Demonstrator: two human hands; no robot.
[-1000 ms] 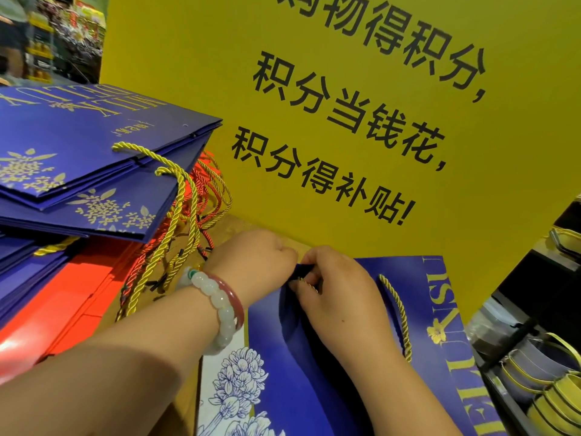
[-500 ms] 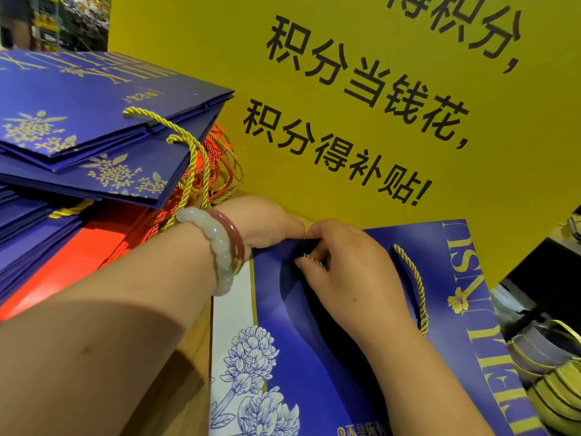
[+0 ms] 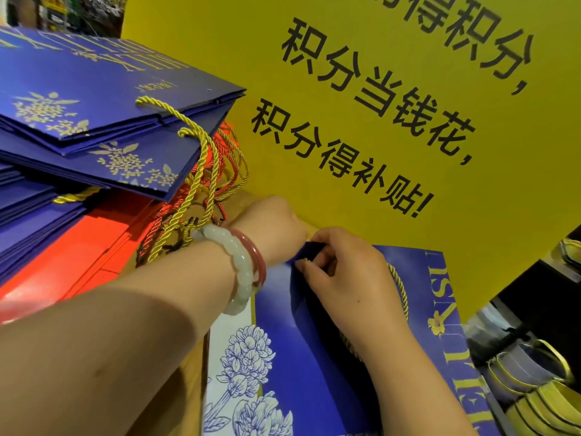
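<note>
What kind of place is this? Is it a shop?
Probably a shop. The yellow sign promises points to spend like money, flat gift bags are piled beside the blue bag in hand, and stocked shelves show behind.

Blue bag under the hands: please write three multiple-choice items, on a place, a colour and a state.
1. Where is the stack of bags?
A. left of the blue bag
B. right of it
C. inside it
2. What colour is the blue bag's cord handle?
A. red
B. gold
C. white
3. What does the right hand do?
A. lies flat
B. pinches the blue bag's top edge
C. holds a cup
1 A: it fills the picture's left. 2 B: the twisted cord is gold. 3 B: it curls closed on that edge.
</note>
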